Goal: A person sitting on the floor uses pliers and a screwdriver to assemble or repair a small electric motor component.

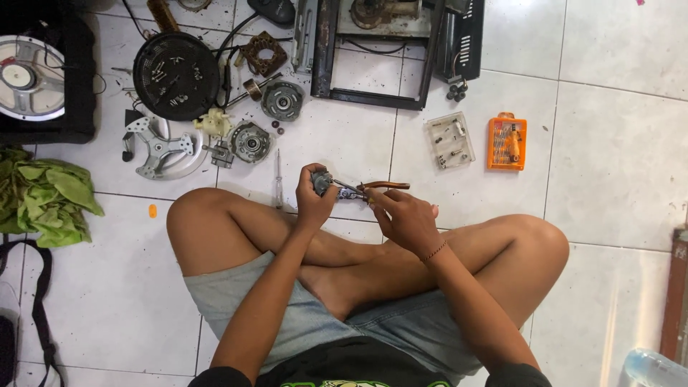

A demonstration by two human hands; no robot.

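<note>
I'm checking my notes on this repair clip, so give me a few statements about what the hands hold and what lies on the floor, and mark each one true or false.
1. The left hand holds a small round metal part. True.
2. The right hand grips a hammer. False: it holds pliers with orange-brown handles, their nose at the metal part.
3. An orange bit set case lies on the tiled floor beyond the right hand. True.
4. A screwdriver is clamped in the left hand. False: it lies on the floor beside the person's left knee, apart from the hand.
5. A green cloth lies at the left edge of the view. True.
</note>
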